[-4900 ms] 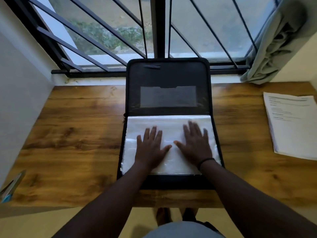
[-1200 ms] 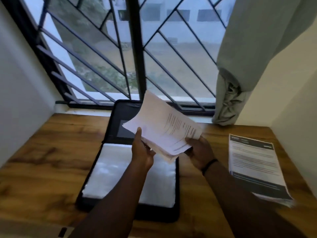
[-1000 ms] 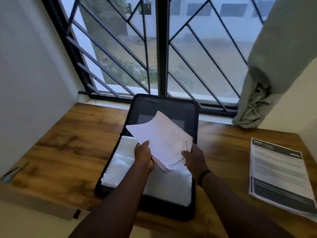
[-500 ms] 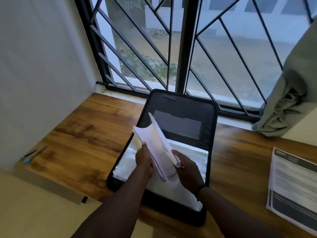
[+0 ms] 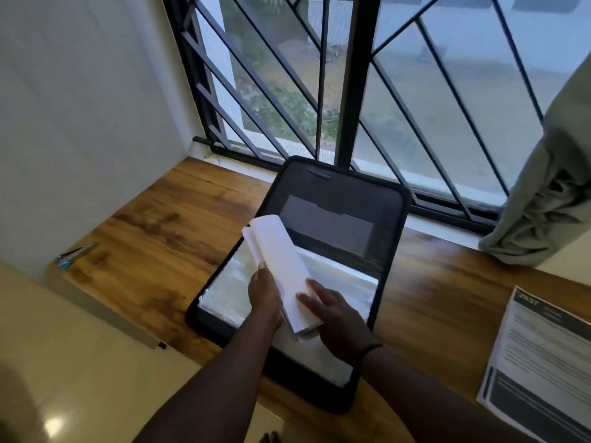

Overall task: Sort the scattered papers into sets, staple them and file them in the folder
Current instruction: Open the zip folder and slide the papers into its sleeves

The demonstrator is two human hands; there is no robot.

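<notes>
Paper set (image 5: 281, 266) now folded over; both hands grip.

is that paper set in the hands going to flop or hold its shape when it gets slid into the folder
Probably floppy: the paper set already curls over at its top. Likely light, since the left hand and right hand hold it easily. Loose edges may snag on the folder.
</notes>
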